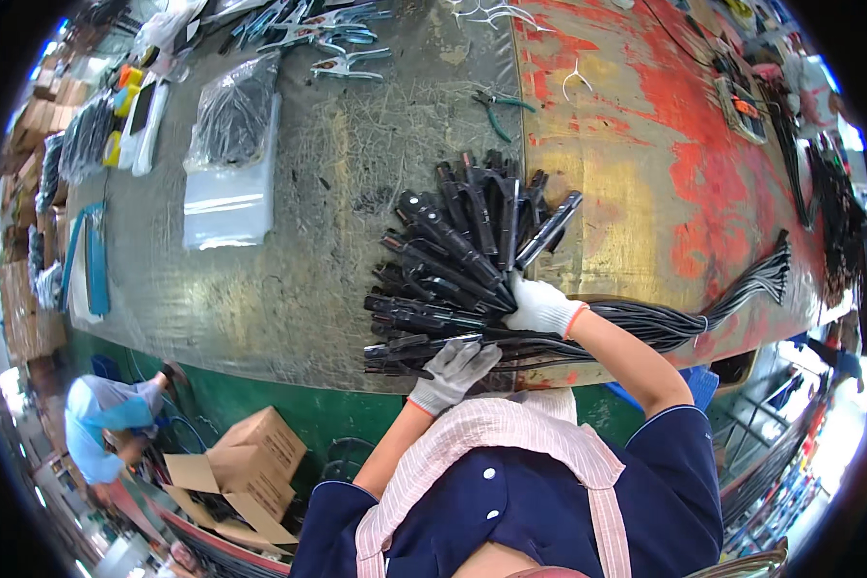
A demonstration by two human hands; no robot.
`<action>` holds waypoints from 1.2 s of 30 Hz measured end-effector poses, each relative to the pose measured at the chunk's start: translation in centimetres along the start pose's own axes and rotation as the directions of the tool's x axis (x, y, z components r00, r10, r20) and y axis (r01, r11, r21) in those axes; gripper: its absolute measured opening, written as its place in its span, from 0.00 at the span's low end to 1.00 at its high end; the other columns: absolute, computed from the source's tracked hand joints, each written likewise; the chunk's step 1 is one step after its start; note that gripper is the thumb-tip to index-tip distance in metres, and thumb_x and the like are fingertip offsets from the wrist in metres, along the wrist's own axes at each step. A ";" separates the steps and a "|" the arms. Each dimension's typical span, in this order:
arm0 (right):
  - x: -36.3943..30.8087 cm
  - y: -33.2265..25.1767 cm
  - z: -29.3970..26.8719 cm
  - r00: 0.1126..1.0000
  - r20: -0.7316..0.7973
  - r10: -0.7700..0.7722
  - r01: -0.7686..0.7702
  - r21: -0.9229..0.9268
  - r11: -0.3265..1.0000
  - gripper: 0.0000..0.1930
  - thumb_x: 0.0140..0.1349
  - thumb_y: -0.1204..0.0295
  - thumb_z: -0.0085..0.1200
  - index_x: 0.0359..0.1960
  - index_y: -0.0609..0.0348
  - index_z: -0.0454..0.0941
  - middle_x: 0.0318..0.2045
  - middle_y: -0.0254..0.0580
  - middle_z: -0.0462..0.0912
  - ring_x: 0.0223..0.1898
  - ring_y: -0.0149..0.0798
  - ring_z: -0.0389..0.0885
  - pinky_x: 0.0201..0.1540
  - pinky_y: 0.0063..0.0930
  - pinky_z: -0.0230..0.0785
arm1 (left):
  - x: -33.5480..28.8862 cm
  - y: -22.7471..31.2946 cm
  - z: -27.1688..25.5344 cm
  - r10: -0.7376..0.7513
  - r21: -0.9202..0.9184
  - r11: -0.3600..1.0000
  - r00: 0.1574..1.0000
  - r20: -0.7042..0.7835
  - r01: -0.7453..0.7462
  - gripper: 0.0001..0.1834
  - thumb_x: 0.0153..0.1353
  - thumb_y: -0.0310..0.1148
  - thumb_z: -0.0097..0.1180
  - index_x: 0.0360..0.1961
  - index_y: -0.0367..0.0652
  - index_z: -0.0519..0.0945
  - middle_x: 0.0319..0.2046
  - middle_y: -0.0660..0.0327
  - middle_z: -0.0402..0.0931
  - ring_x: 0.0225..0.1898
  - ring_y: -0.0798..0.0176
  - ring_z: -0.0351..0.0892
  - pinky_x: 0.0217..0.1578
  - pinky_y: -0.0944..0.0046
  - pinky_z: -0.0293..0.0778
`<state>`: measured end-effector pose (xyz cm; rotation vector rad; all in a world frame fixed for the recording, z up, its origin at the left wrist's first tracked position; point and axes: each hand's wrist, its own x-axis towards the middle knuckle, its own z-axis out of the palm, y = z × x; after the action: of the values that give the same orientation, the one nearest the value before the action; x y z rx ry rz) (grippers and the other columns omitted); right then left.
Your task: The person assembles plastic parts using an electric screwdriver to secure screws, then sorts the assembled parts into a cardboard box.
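A bundle of black cables (pixel 645 323) lies along the near part of the worktable, its many long black plastic connector ends (pixel 458 236) fanned out to the left and away from me. My right hand (pixel 539 306), in a white knit glove with an orange cuff, is closed around the cables where the fan begins. At the table's near edge, my left hand (pixel 453 371), in a greyish glove, rests against the nearest connector ends with its fingers stretched to the right. A tie (pixel 703 324) gathers the cables further right, beyond which their thin ends spread.
Green-handled pliers (pixel 497 114) lie beyond the fan. Plastic-bagged black parts (pixel 236 116) sit on clear bags at the left, with metal clamps (pixel 347 64) at the back. An open carton (pixel 250 472) stands on the floor near a crouching person (pixel 116 424). White ties (pixel 578 79) lie scattered.
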<state>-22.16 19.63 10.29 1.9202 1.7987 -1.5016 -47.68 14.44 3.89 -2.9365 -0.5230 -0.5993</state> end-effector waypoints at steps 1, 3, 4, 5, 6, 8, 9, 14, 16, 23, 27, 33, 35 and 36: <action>0.6 -1.1 0.5 1.000 -0.006 -0.022 0.022 0.009 1.000 0.46 0.50 0.60 0.62 0.66 0.74 0.52 0.42 0.72 0.80 0.46 0.64 0.81 0.49 0.48 0.75 | -1.2 -1.1 -0.3 -0.004 -0.010 1.000 1.000 -0.013 0.004 0.19 0.52 0.33 0.61 0.48 0.60 0.83 0.48 0.77 0.77 0.60 0.64 0.61 0.48 0.61 0.73; 2.2 -3.0 1.8 0.997 0.003 -0.073 0.073 0.002 0.997 0.46 0.51 0.60 0.61 0.64 0.78 0.52 0.43 0.71 0.80 0.45 0.64 0.81 0.49 0.47 0.76 | -3.6 -3.3 -1.5 0.009 0.007 1.000 1.000 0.013 -0.009 0.21 0.47 0.40 0.64 0.46 0.63 0.84 0.45 0.79 0.77 0.56 0.64 0.62 0.46 0.62 0.72; 2.7 -4.2 2.2 0.996 0.005 -0.089 0.089 0.005 0.996 0.45 0.51 0.59 0.61 0.64 0.78 0.53 0.43 0.71 0.80 0.45 0.64 0.82 0.49 0.47 0.76 | -4.9 -4.3 -2.1 0.021 0.009 1.000 1.000 0.018 -0.021 0.21 0.47 0.40 0.64 0.46 0.63 0.84 0.45 0.79 0.77 0.56 0.64 0.62 0.46 0.62 0.72; 3.3 -5.2 2.6 0.994 -0.015 -0.107 0.107 0.019 0.994 0.44 0.51 0.59 0.61 0.63 0.77 0.55 0.43 0.69 0.81 0.45 0.64 0.82 0.49 0.47 0.76 | -6.3 -5.3 -2.6 0.023 0.008 1.000 0.996 0.082 -0.024 0.22 0.53 0.37 0.59 0.51 0.62 0.82 0.51 0.78 0.75 0.60 0.62 0.59 0.49 0.60 0.71; 3.4 -6.4 2.6 0.995 -0.031 -0.097 0.098 0.039 0.994 0.44 0.52 0.57 0.61 0.63 0.76 0.56 0.42 0.67 0.81 0.45 0.62 0.82 0.49 0.46 0.76 | -6.8 -6.0 -3.4 0.017 0.011 1.000 0.989 0.146 -0.019 0.23 0.58 0.33 0.54 0.56 0.62 0.79 0.57 0.76 0.73 0.65 0.60 0.57 0.52 0.59 0.70; 3.8 -7.5 3.7 0.988 -0.131 -0.084 0.090 0.040 0.995 0.43 0.54 0.53 0.61 0.61 0.76 0.59 0.41 0.67 0.82 0.45 0.62 0.82 0.48 0.46 0.76 | -7.0 -7.1 -3.8 -0.014 -0.026 1.000 0.992 0.123 0.017 0.22 0.57 0.35 0.55 0.54 0.65 0.80 0.54 0.78 0.74 0.61 0.61 0.59 0.50 0.60 0.69; 3.8 -8.0 3.6 0.987 -0.124 -0.100 0.105 0.037 0.994 0.43 0.54 0.53 0.61 0.61 0.76 0.59 0.41 0.67 0.82 0.45 0.62 0.82 0.48 0.46 0.76 | -7.4 -7.6 -3.8 -0.011 -0.010 1.000 0.993 0.117 0.012 0.21 0.57 0.36 0.55 0.53 0.66 0.81 0.54 0.79 0.75 0.61 0.61 0.59 0.50 0.60 0.69; 1.9 -5.3 4.8 0.729 -0.685 0.003 0.303 0.326 0.895 0.29 0.60 0.55 0.59 0.60 0.57 0.71 0.50 0.56 0.80 0.49 0.54 0.80 0.54 0.41 0.71 | -9.3 -8.5 -3.3 0.044 0.104 0.993 0.998 0.035 -0.048 0.22 0.58 0.35 0.53 0.55 0.65 0.81 0.57 0.76 0.72 0.61 0.61 0.59 0.48 0.63 0.71; 1.6 -3.2 5.1 0.576 -0.730 0.368 0.175 0.550 0.816 0.33 0.62 0.58 0.59 0.65 0.63 0.65 0.57 0.57 0.74 0.54 0.55 0.77 0.58 0.41 0.68 | -8.7 -8.3 -3.8 0.003 0.042 0.999 0.996 0.084 -0.007 0.22 0.50 0.40 0.63 0.50 0.70 0.82 0.55 0.79 0.71 0.57 0.64 0.61 0.41 0.65 0.70; 9.2 -2.0 -0.2 0.600 -0.748 0.284 0.005 0.358 0.934 0.44 0.65 0.44 0.49 0.72 0.64 0.51 0.69 0.64 0.59 0.69 0.59 0.60 0.69 0.42 0.54 | -7.7 -8.6 -3.8 0.010 0.019 1.000 0.997 0.078 -0.011 0.25 0.51 0.29 0.61 0.50 0.71 0.82 0.57 0.79 0.70 0.54 0.67 0.63 0.35 0.71 0.68; 11.4 -3.3 -3.7 0.662 -0.720 0.208 -0.021 0.259 0.966 0.48 0.61 0.40 0.51 0.73 0.61 0.50 0.69 0.65 0.58 0.69 0.60 0.58 0.70 0.44 0.53 | -8.4 -8.3 -3.5 0.028 0.064 0.997 0.998 0.064 -0.032 0.27 0.50 0.27 0.60 0.52 0.69 0.82 0.56 0.79 0.71 0.51 0.68 0.65 0.31 0.72 0.67; 15.4 -7.6 -8.0 0.687 -0.714 0.137 -0.125 0.070 0.990 0.52 0.57 0.37 0.53 0.74 0.56 0.47 0.69 0.63 0.59 0.69 0.61 0.58 0.70 0.46 0.52 | -9.5 -7.4 -3.2 -0.001 0.020 1.000 0.990 0.139 -0.001 0.25 0.54 0.33 0.57 0.54 0.69 0.81 0.59 0.81 0.70 0.48 0.71 0.66 0.29 0.73 0.65; 16.7 -7.9 -8.9 0.709 -0.701 0.079 -0.107 0.004 0.994 0.55 0.54 0.35 0.55 0.75 0.55 0.44 0.68 0.64 0.59 0.69 0.61 0.58 0.70 0.48 0.51 | -9.6 -7.4 -2.8 -0.011 0.057 0.998 0.999 0.049 0.008 0.24 0.53 0.35 0.56 0.54 0.69 0.81 0.61 0.81 0.69 0.49 0.72 0.65 0.29 0.74 0.63; 17.1 -7.7 -9.4 0.704 -0.706 0.076 -0.101 0.007 0.995 0.55 0.54 0.35 0.55 0.75 0.55 0.44 0.68 0.64 0.59 0.69 0.61 0.58 0.70 0.48 0.51 | -9.6 -7.2 -2.8 0.007 0.093 0.996 0.997 0.081 -0.015 0.24 0.58 0.37 0.52 0.57 0.69 0.79 0.63 0.78 0.69 0.73 0.62 0.45 0.70 0.54 0.44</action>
<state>-26.42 39.97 7.18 2.7688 1.8884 -0.7013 -59.50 17.78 2.83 -2.8822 -0.5273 -0.4431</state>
